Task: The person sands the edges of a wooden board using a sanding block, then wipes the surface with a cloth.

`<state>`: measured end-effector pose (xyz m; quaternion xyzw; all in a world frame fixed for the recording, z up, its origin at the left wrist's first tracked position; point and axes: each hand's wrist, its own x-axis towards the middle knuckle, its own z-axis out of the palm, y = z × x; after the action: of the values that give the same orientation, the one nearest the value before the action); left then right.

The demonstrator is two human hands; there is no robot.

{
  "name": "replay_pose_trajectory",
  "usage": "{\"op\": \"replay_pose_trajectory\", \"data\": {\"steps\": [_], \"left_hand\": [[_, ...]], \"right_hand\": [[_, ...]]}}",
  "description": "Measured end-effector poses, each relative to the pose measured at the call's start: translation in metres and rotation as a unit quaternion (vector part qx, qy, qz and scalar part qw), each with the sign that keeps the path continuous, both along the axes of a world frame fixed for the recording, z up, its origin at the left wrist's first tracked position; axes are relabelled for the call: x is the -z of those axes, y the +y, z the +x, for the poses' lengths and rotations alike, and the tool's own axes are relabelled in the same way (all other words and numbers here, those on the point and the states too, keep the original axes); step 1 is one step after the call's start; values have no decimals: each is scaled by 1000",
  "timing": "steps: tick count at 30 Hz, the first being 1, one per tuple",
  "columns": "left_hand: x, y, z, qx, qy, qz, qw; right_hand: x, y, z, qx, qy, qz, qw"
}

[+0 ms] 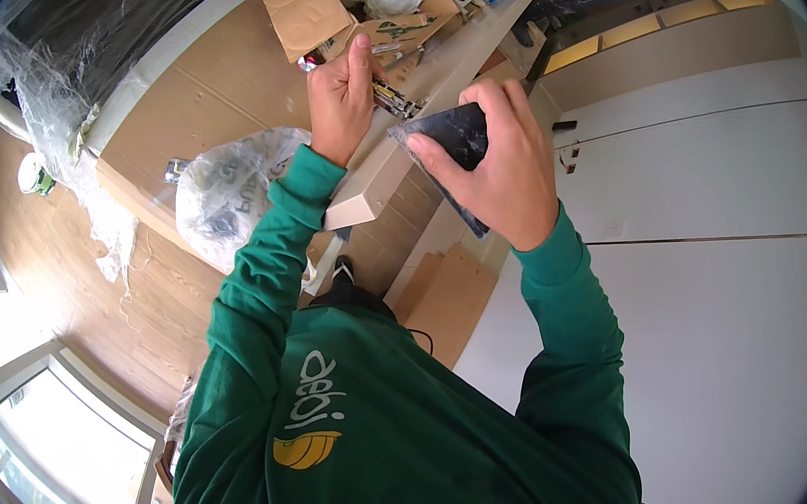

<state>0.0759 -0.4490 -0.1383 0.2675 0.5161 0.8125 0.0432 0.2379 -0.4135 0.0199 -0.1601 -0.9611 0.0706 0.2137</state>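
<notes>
Right hand (505, 174) grips a dark flat bag (455, 140), fingers curled over its upper edge, long axis running 11 to 5 o'clock. Left hand (341, 98), at 10 o'clock from the bag, pinches a small metal part (395, 100) against the beige panel (383, 169).

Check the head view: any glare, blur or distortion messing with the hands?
Head view: strong fisheye bend, with a black vignette at the rim and panel edges curving. The window at lower left is blown out. Both hands are evenly lit and sharp: the left hand is closed on a small item, hard to make out, and the right hand grips a dark flat piece showing faint sheen. No motion blur.
</notes>
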Motion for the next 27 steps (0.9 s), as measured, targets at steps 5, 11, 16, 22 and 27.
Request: {"op": "replay_pose_trajectory", "data": {"steps": [5,11,16,22,27], "left_hand": [[3,4,-1,-15,17,5,1000],[1,4,2,-14,25,8,1000],[3,6,3,-7,16,11,1000],[3,6,3,-11,20,7,1000],[4,6,2,-16,24,3,1000]], "right_hand": [[-4,-11,6,-15,-11,19,1000],[-6,-21,10,-24,-18,18,999],[-7,-26,10,-23,-20,3,1000],[-7,-36,14,-39,-29,9,999],[-4,-28,10,-35,-14,5,999]]}}
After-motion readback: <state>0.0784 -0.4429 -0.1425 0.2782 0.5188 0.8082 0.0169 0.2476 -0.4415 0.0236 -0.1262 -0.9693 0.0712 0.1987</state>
